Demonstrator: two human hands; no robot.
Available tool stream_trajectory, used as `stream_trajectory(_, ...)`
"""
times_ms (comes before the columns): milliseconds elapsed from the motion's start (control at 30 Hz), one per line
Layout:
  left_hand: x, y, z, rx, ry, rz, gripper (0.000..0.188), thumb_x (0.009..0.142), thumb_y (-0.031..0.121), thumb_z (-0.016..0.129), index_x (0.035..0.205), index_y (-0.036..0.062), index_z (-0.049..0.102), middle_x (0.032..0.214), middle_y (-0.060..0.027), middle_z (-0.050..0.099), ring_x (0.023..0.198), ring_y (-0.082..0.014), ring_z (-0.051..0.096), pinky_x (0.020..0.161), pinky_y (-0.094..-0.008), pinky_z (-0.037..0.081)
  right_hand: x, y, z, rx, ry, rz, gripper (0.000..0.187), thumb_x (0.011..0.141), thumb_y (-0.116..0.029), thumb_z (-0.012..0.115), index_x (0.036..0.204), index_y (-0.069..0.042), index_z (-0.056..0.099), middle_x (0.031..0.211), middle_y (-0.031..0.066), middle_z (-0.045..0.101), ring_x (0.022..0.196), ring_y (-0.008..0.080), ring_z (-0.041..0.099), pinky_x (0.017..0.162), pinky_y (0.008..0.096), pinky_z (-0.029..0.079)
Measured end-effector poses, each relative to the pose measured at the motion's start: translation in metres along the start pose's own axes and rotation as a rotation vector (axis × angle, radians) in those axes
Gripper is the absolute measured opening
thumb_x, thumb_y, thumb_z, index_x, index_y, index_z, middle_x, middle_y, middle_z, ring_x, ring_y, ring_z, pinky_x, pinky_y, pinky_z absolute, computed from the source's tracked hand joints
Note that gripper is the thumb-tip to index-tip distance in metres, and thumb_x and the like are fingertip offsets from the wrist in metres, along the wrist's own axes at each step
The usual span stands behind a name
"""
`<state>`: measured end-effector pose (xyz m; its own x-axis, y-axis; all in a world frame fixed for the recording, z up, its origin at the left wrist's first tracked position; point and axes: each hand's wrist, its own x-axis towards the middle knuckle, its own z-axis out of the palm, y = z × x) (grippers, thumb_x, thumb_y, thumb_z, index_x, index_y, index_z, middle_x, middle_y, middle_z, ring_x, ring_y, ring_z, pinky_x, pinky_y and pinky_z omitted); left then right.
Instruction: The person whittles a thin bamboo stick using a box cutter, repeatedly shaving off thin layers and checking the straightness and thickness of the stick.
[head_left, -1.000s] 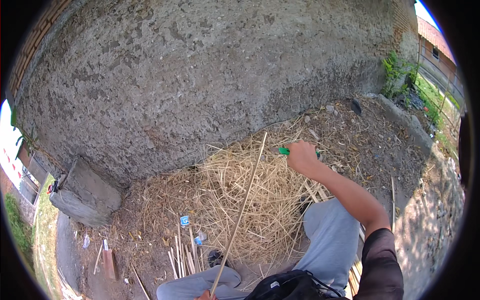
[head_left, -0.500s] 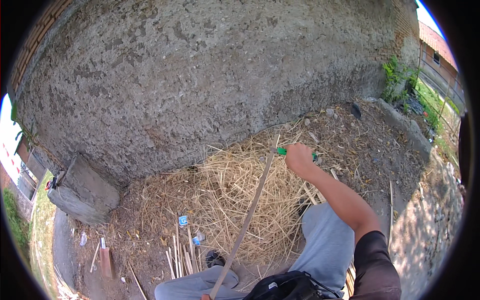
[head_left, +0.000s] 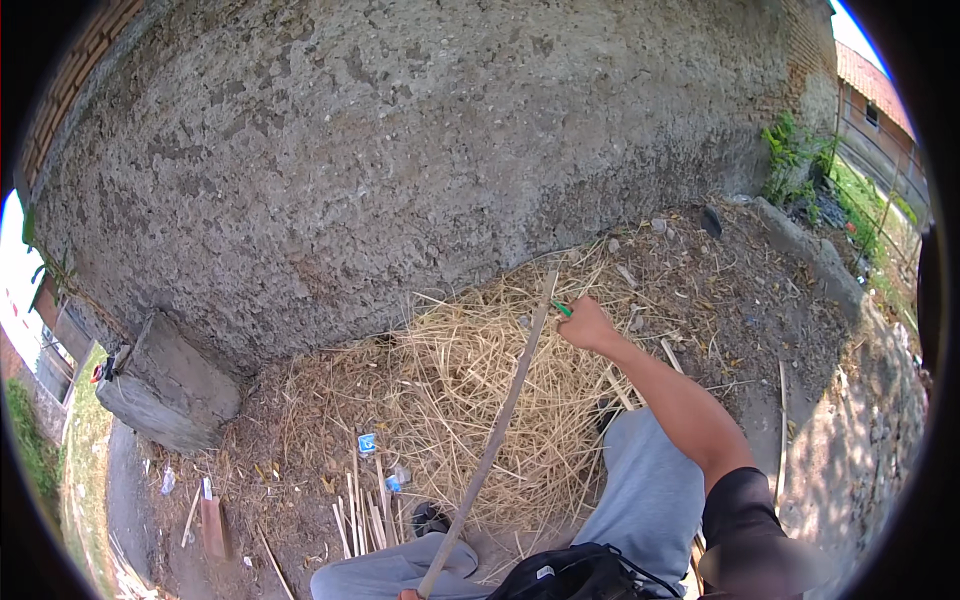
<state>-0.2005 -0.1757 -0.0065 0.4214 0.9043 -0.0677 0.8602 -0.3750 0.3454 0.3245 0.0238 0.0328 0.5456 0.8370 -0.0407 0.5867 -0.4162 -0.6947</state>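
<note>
A long, thin strip of bamboo or wood (head_left: 497,430) slants across the middle, from my lap up to the far side of a straw-coloured heap of shavings (head_left: 455,370). Its near end is in my left hand (head_left: 410,594), of which only a bit shows at the lower edge, fingers closed round the strip. My right hand (head_left: 588,325) is closed on a green-handled tool (head_left: 562,309) beside the strip's far end. Little of the handle shows; the tool's working end is too small to make out.
Ahead rises a rough grey wall (head_left: 420,150). At left stands a stone block (head_left: 185,385). Several cut strips (head_left: 362,515) lie by my left leg, near a blue packet (head_left: 366,442) and a reddish-brown slab (head_left: 214,528). A black bag (head_left: 570,575) sits at my lap.
My right hand has turned and shifted slightly left and down, so less of the green handle shows. The strip and my left hand have hardly moved.
</note>
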Motion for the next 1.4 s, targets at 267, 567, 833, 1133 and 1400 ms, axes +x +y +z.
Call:
stream_trajectory(267,0.000,0.000,0.005,0.017,0.017,-0.047,0.016,0.092,0.018,0.054,0.096,0.0032,0.053,0.070,-0.0242,0.061,0.059,-0.0450,0.059,0.050,-0.0541,0.045,-0.014,-0.004,0.009,0.862,-0.341,0.134,0.034,0.082,-0.005,0.071,0.074,-0.012,0.038,0.054,-0.0043,0.036,0.042,0.0088,0.034,0.039,0.0292,0.025)
stream_trajectory(567,0.008,-0.005,0.008,-0.043,-0.043,-0.100,0.018,0.088,0.021,0.060,0.097,0.0061,0.055,0.071,-0.0236,0.063,0.062,-0.0434,0.062,0.052,-0.0530,0.048,-0.024,0.003,-0.004,0.640,0.002,0.034,0.036,0.080,-0.012,0.073,0.065,-0.012,0.040,0.052,-0.0010,0.039,0.044,0.0111,0.035,0.044,0.0339,0.029)
stream_trajectory(833,0.104,0.037,-0.009,-1.049,-0.488,-0.288,0.028,0.084,0.002,0.063,0.074,0.0113,0.038,0.056,-0.0008,0.043,0.045,-0.0102,0.040,0.041,-0.0289,0.029,-0.126,-0.060,0.026,-0.011,-0.062,-0.394,0.015,0.080,-0.018,0.063,0.072,-0.006,0.065,0.061,0.0155,0.062,0.053,0.0348,0.057,0.058,0.0438,0.048)
stream_trajectory(1133,0.220,0.096,-0.005,-1.304,-0.678,-0.240,0.037,0.085,-0.006,0.058,0.074,0.0163,0.031,0.055,0.0038,0.036,0.043,-0.0035,0.029,0.036,-0.0242,0.017,-0.123,-0.045,0.071,-0.280,-0.151,-0.418,0.016,0.079,-0.015,0.057,0.086,-0.005,0.068,0.071,0.0215,0.065,0.073,0.0399,0.066,0.070,0.0523,0.051)
stream_trajectory(1400,0.242,0.104,0.007,-1.467,-0.677,-0.287,0.036,0.085,-0.009,0.056,0.076,0.0169,0.032,0.057,0.0046,0.036,0.042,-0.0026,0.028,0.036,-0.0239,0.018,-0.126,-0.052,0.085,-0.424,-0.209,-0.468,0.016,0.081,-0.012,0.054,0.088,-0.003,0.065,0.077,0.0196,0.067,0.073,0.0368,0.069,0.065,0.0482,0.053)
